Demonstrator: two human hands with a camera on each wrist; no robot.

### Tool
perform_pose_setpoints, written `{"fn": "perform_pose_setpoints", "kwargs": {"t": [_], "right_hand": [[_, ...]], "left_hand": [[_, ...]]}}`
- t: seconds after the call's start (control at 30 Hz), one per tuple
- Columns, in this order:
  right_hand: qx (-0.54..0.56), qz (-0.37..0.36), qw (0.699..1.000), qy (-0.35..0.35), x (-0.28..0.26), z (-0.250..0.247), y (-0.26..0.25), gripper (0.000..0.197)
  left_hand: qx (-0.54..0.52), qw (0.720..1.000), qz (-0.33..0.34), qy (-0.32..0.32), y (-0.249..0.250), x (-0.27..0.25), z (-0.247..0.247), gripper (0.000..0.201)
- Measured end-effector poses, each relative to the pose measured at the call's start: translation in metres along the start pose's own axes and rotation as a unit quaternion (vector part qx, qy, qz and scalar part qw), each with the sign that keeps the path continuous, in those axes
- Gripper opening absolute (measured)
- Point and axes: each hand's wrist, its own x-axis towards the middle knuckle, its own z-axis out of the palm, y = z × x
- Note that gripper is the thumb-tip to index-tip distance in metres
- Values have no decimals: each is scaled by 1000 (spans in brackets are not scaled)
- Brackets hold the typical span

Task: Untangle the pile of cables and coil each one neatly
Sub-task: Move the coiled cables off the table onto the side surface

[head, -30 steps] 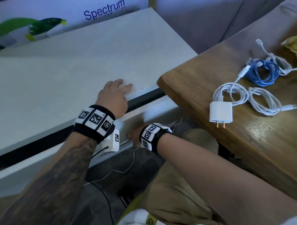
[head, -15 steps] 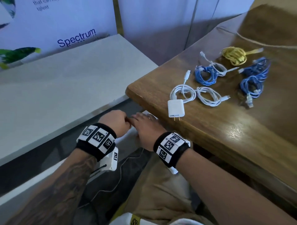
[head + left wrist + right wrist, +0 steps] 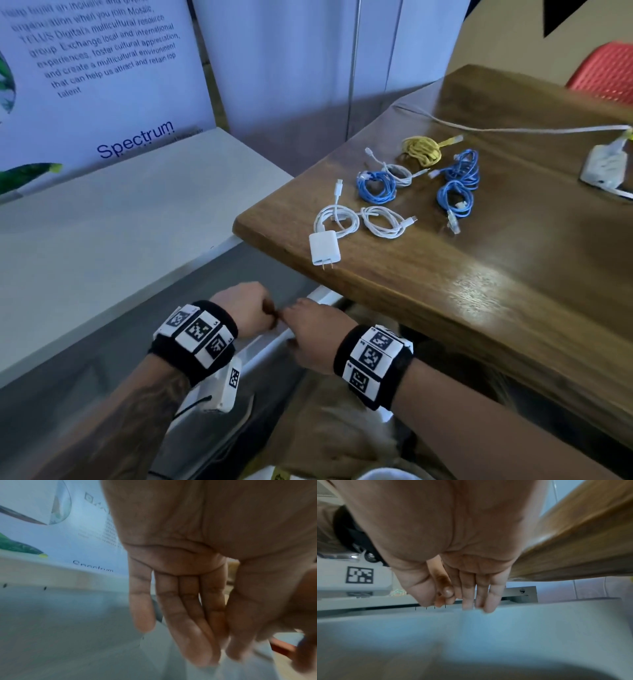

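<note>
Coiled cables (image 3: 383, 192) lie on the desk (image 3: 445, 274), ahead-right of both empty, loosely extended hands; right hand (image 3: 318, 339) nearer than left hand (image 3: 245, 308).

Left hand (image 3: 180, 574): palm towards the camera, fills the upper middle of the view; holds nothing.
Fingers (image 3: 187, 622): four, straight, pointing down, close together; tips blurred.
Thumb (image 3: 243, 615): lies to the right of the fingers, also pointing down.
Right hand (image 3: 305, 615): blurred, at the right edge, just beside the thumb.
Poster (image 3: 77, 527): pale, behind the hand; small print, the word "Spectrum", green leaf shapes at the left.
White ledge (image 3: 51, 574): runs below the poster.
Grey surface (image 3: 68, 642): fills the lower left, blurred.
</note>
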Motion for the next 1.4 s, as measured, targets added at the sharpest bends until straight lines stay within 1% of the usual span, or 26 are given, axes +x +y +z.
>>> {"fn": "perform_pose_setpoints", "kwargs": {"t": [0.07, 0.1, 0.13, 0.17, 0.23, 0.27, 0.3, 0.33, 0.37, 0.43, 0.47, 0.5, 0.53, 0.6, 0.7, 0.73, 0.77, 0.87, 0.97, 1.0, 1.1, 1.17, 1.2, 1.3, 1.37, 1.4], "right_hand": [[23, 7, 1000, 9, -13, -12, -3, 50], [39, 13, 999, 26, -20, -21, -3, 54], [56, 21, 997, 46, -26, -33, -1, 55], [70, 26, 995, 71, -33, -46, 0, 51], [67, 31, 990, 122, -45, -72, 6, 32], [59, 38, 987, 145, -51, -84, 10, 26], [49, 50, 984, 165, -55, -92, 14, 23], [34, 69, 981, 181, -58, -98, 18, 23], [14, 90, 977, 191, -59, -103, 23, 23], [-22, 129, 972, 196, -55, -107, 33, 23], [-27, 141, 971, 191, -52, -107, 37, 22], [-25, 150, 971, 185, -50, -106, 40, 21], [-20, 156, 972, 178, -48, -105, 41, 20], [-20, 159, 973, 168, -45, -101, 42, 19], [-26, 151, 975, 163, -43, -97, 44, 22], [-27, 150, 975, 163, -42, -96, 44, 23], [-29, 149, 975, 163, -41, -95, 44, 22], [-40, 150, 976, 151, -36, -94, 42, 23], [-40, 141, 977, 153, -29, -90, 38, 25], [-39, 137, 978, 153, -26, -89, 36, 26], [-43, 122, 982, 136, -16, -83, 28, 36], [-49, 106, 986, 123, -7, -79, 23, 47], [-53, 98, 987, 118, -2, -77, 21, 52], [-76, 88, 986, 118, 13, -71, 17, 62], [-88, 91, 984, 126, 21, -66, 18, 66], [-94, 93, 983, 129, 23, -63, 20, 68]], "left_hand": [[-9, 999, 23, 32, 6, -5, -17, 19], [-27, 997, 38, 54, 10, -7, -27, 18], [-60, 994, 56, 78, 14, -8, -37, 14], [-102, 986, 77, 106, 18, -7, -47, 11], [-172, 962, 114, 182, 25, 3, -65, 16], [-189, 950, 119, 220, 29, 11, -74, 17], [-194, 942, 114, 248, 33, 21, -82, 15], [-189, 942, 107, 257, 41, 29, -90, 13], [-170, 950, 93, 244, 49, 38, -96, 17], [-104, 977, 65, 177, 64, 55, -101, 38], [-75, 985, 58, 143, 70, 61, -100, 47], [-53, 989, 57, 122, 74, 67, -98, 52], [-42, 991, 60, 116, 77, 70, -96, 53], [-58, 988, 63, 130, 76, 74, -91, 42], [-140, 975, 60, 159, 66, 75, -85, 16], [-162, 971, 63, 164, 60, 74, -84, 11], [-184, 967, 67, 164, 53, 72, -83, 10], [-251, 950, 79, 168, 25, 59, -80, 13], [-318, 927, 83, 182, -4, 33, -77, 6], [-323, 924, 88, 184, -15, 22, -76, 7], [-288, 936, 88, 184, -45, -4, -69, 7], [-264, 949, 72, 158, -65, -11, -56, 4], [-244, 958, 63, 137, -74, -11, -46, 6], [-137, 987, 22, 77, -97, 6, -8, 25], [-129, 990, -11, 50, -112, 29, 19, 27], [-125, 991, -29, 35, -118, 41, 32, 21]]}}
